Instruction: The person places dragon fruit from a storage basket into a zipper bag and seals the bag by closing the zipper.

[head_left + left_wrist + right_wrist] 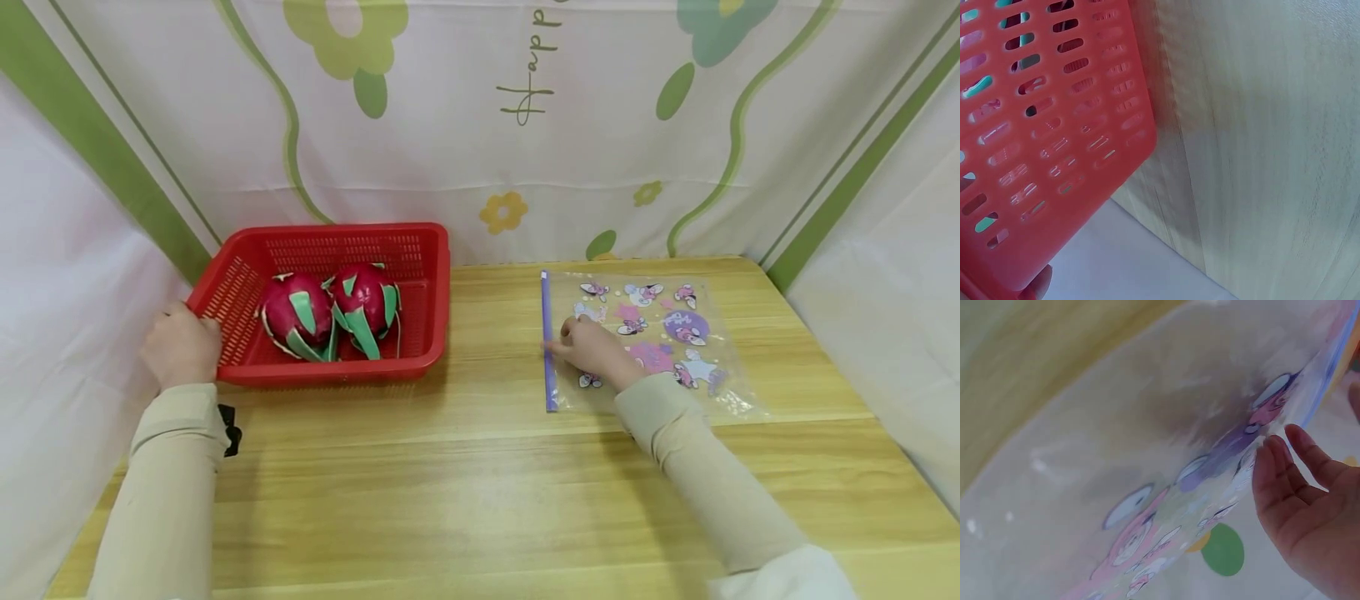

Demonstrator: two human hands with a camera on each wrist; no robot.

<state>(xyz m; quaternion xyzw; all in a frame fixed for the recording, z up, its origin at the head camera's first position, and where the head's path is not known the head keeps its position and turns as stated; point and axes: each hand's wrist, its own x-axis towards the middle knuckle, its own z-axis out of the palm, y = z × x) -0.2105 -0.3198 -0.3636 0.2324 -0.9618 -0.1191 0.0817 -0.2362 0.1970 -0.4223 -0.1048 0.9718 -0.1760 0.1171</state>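
Two dragon fruits (297, 310) (365, 298), deep pink with green scales, lie side by side in a red slotted plastic basket (390, 367). My left hand (182, 343) grips the basket's left rim; the left wrist view shows the basket wall (1085, 181) close up and only a fingertip at its edge. On the right, a clear zip bag (712, 333) printed with cartoon figures lies flat, its purple slider strip (547, 375) toward the basket. Over the bag is my right hand (596, 348), one finger reaching the strip. In the right wrist view its fingers (1272, 469) are loosely bent beside the bag.
The wooden table (450, 500) runs beneath everything, with bare wood between basket and bag. A white curtain (450, 125) with flowers and green bands hangs behind and along both sides. A small black object (231, 429) shows at the left cuff.
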